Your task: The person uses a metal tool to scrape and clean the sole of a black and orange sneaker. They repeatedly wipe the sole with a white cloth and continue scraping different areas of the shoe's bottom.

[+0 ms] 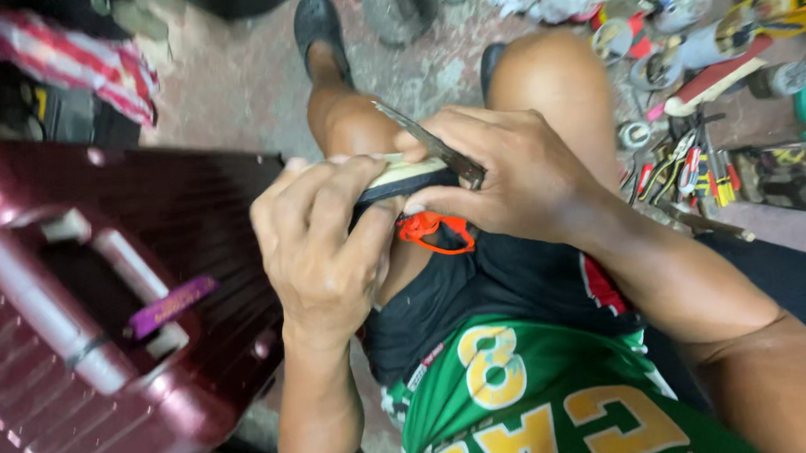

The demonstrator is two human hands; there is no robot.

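— Hands first: what are they doing?

— Both are closed on one thing. The left hand (324,243) wraps around a flat black-and-cream piece, shaped like a shoe sole (407,176), its fingers curled over the near-left end and the thumb pressed along the edge. The right hand (509,172) grips the far-right end of the same piece, fingers bent and tight together.

— Anything else in the right hand?

— Yes, a slim worn metal blade (431,144) lies slantwise under its fingers, the tip pointing up and to the left, resting against the cream face of the piece. Whether the edge bites in, I cannot tell.

— Where does the piece sit in the scene?

— Mid-frame, held above the person's lap, just over the black shorts (478,291) and between the two bare knees. An orange cord loop (435,230) hangs just beneath it, touching the right hand's lower fingers.

— And around them?

— To the left, a dark red hard-shell suitcase (98,294) lies flat, its grey handle up and a purple tag (171,303) on it. Far left, a red-and-white striped cloth (74,61) is bunched on dark things. To the right, on the stained concrete floor (243,79), a clutter of hand tools with coloured grips (691,173) and round tins. Near the bottom, a green jersey with yellow figures (556,401). A black sandal (317,26) shows on the far foot.
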